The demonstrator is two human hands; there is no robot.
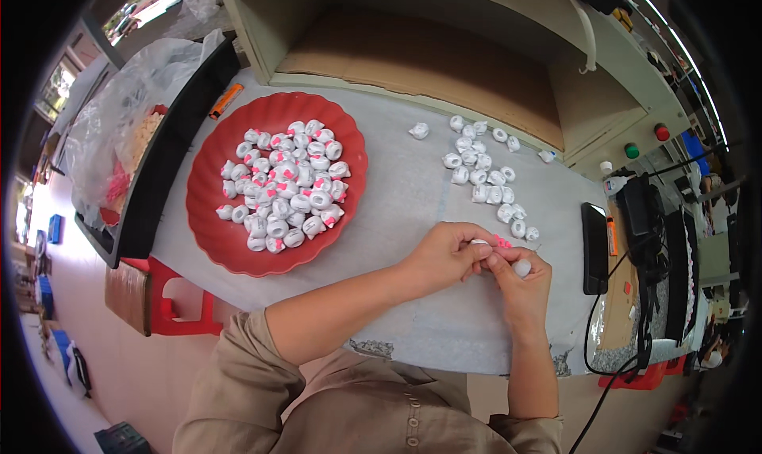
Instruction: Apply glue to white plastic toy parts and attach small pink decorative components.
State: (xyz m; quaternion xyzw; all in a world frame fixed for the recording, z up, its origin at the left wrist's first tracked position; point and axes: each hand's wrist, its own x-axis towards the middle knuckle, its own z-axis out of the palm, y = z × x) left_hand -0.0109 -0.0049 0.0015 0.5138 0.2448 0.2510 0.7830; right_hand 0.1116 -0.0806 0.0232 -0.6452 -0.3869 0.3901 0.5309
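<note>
Both of my hands meet over the right half of the covered table. My left hand [440, 255] pinches a small white rounded piece [479, 242] between thumb and fingers. My right hand [520, 287] is closed against it, its thumb and fingertips touching the left fingertips. A second white rounded thing [521, 268] shows among the right fingers; its kind is not clear. Tiny pink pieces [502, 241] lie just beyond the fingertips. Farther off are several loose white pieces [479, 159] with holes. A red scalloped bowl [208, 224] at left holds many white pieces, several bearing pink bows.
A black tray [171, 128] with a plastic bag [119, 89] stands at far left, near an orange tube [226, 101]. A pale open-fronted box [444, 89] spans the back. At right are a black phone [594, 248], cables and another orange tube [612, 236]. A red stool [186, 305] stands below left.
</note>
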